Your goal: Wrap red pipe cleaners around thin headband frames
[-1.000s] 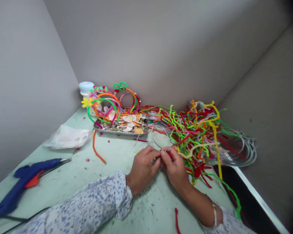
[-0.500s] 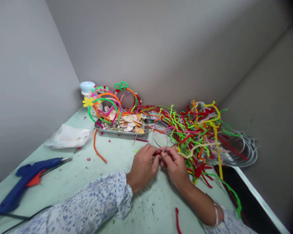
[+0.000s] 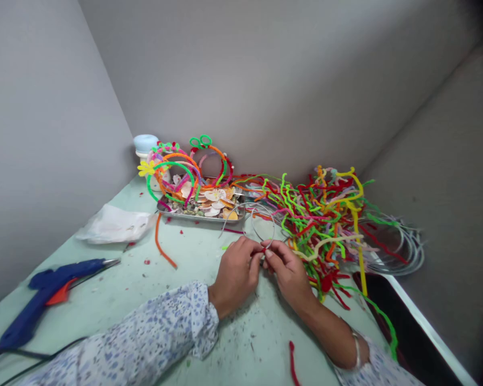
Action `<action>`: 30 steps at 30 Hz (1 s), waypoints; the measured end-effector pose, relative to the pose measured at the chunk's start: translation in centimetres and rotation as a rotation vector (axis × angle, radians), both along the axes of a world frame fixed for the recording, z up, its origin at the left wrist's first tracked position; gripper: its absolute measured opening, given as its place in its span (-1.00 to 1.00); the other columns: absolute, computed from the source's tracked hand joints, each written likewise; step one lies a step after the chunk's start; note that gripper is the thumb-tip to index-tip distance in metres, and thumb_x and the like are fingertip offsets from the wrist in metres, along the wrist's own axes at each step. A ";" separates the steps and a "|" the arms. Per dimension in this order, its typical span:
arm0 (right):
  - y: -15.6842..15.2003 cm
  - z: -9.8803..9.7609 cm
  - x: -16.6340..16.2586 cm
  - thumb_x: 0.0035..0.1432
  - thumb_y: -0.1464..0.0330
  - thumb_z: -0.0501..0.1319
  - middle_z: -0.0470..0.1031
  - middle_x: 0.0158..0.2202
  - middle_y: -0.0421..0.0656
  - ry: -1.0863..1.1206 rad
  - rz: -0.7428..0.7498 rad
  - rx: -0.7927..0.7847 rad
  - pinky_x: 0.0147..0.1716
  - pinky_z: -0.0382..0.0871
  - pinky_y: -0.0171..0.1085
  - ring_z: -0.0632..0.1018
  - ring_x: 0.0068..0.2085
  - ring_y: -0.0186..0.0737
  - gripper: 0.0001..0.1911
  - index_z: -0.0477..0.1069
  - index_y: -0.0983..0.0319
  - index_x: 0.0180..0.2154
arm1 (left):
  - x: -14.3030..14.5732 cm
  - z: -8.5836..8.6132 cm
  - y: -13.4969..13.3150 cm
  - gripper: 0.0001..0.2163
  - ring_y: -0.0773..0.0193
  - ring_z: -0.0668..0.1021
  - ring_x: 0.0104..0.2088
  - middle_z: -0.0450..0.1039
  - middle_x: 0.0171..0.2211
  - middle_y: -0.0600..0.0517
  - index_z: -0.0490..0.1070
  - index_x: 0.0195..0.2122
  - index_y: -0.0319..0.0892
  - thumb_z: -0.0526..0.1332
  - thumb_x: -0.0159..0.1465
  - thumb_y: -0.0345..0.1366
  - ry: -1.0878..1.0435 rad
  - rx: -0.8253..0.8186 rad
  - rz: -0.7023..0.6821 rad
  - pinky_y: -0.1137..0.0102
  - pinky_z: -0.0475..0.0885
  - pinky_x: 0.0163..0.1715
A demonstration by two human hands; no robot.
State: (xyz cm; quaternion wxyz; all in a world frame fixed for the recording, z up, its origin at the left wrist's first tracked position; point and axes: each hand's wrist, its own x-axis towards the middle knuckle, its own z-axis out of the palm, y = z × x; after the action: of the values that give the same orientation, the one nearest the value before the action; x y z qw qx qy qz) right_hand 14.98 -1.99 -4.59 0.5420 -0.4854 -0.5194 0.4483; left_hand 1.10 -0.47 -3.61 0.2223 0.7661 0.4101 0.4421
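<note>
My left hand (image 3: 237, 276) and my right hand (image 3: 288, 272) meet at the middle of the table, fingertips pinched close together. Between them is a thin grey wire (image 3: 273, 228), which loops up and away behind the fingers. A small bit of red pipe cleaner (image 3: 264, 250) shows at the fingertips, wound on or pressed against the wire; the fingers hide most of it. To the right of my right hand lies a big tangled heap of coloured pipe cleaners (image 3: 312, 214). A short red pipe cleaner (image 3: 293, 363) lies nearer me.
A metal tray (image 3: 201, 217) of shells stands behind my hands, with pipe-cleaner headbands (image 3: 173, 161) on it. At left are a blue glue gun (image 3: 60, 292) with its cord and a white plastic bag (image 3: 116, 224). Coiled wire (image 3: 410, 252) and a dark tray (image 3: 402, 316) are at right.
My fingertips have shifted slightly around the wire, and its loop has swung a little to the left. Both hands otherwise stay in place.
</note>
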 end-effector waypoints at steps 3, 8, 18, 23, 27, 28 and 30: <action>0.1 0.0 0.1 0.19 0.25 0.17 0.44 -0.35 -0.19 -0.049 -0.010 0.015 -0.44 0.28 -0.33 0.38 -0.43 -0.30 -0.81 0.40 0.20 -0.19 | 0.0 0.0 0.0 -0.90 0.23 0.42 -0.26 0.41 -0.31 0.01 0.36 -0.26 -0.17 0.09 0.28 -0.45 -0.022 -0.008 0.002 0.33 0.31 -0.23; 0.4 0.0 0.2 0.21 0.25 0.15 0.42 -0.35 -0.21 -0.063 0.016 0.024 -0.43 0.27 -0.33 0.39 -0.41 -0.29 -0.83 0.40 0.19 -0.23 | -0.1 0.1 -0.2 -0.91 0.23 0.41 -0.27 0.40 -0.31 0.01 0.36 -0.26 -0.17 0.09 0.29 -0.44 -0.042 -0.031 -0.001 0.33 0.30 -0.24; 0.7 0.3 1.0 0.22 0.29 0.17 0.30 -0.44 -0.28 -0.082 0.078 0.093 -0.41 0.25 -0.36 0.34 -0.44 -0.34 -0.88 0.42 0.18 -0.30 | -0.1 0.4 -0.3 -0.91 0.23 0.41 -0.27 0.38 -0.32 0.00 0.35 -0.28 -0.19 0.07 0.30 -0.42 -0.110 -0.047 -0.047 0.34 0.30 -0.24; 0.6 0.4 1.0 0.21 0.27 0.18 0.33 -0.43 -0.27 -0.022 0.107 0.050 -0.39 0.27 -0.34 0.37 -0.42 -0.32 -0.87 0.43 0.18 -0.25 | -0.1 0.5 -0.3 -0.90 0.23 0.41 -0.26 0.39 -0.31 0.00 0.36 -0.26 -0.19 0.07 0.30 -0.43 -0.131 -0.045 -0.049 0.34 0.30 -0.23; 0.5 0.5 1.1 0.21 0.28 0.18 0.35 -0.43 -0.26 -0.012 0.103 0.044 -0.38 0.29 -0.34 0.38 -0.42 -0.32 -0.87 0.43 0.19 -0.26 | -0.1 0.4 -0.3 -0.90 0.23 0.41 -0.26 0.39 -0.31 0.00 0.37 -0.27 -0.19 0.07 0.30 -0.43 -0.136 -0.053 -0.052 0.35 0.30 -0.23; 0.5 0.5 1.1 0.20 0.28 0.18 0.35 -0.43 -0.26 -0.012 0.099 0.045 -0.39 0.29 -0.34 0.37 -0.43 -0.32 -0.87 0.43 0.19 -0.27 | -0.1 0.4 -0.3 -0.90 0.24 0.41 -0.27 0.39 -0.32 0.00 0.36 -0.27 -0.19 0.07 0.30 -0.42 -0.138 -0.056 -0.054 0.35 0.30 -0.23; 0.5 0.5 1.0 0.20 0.29 0.19 0.34 -0.43 -0.26 -0.015 0.093 0.049 -0.39 0.29 -0.34 0.37 -0.43 -0.33 -0.88 0.43 0.19 -0.28 | -0.1 0.4 -0.4 -0.90 0.24 0.41 -0.27 0.39 -0.32 0.00 0.36 -0.28 -0.19 0.07 0.30 -0.42 -0.143 -0.063 -0.056 0.35 0.30 -0.24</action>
State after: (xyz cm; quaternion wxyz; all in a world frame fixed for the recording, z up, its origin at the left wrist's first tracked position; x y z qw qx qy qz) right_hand 16.01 -1.46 -4.08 0.5283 -0.4506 -0.5562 0.4566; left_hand 0.99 -0.83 -3.20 0.2874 0.7364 0.3853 0.4760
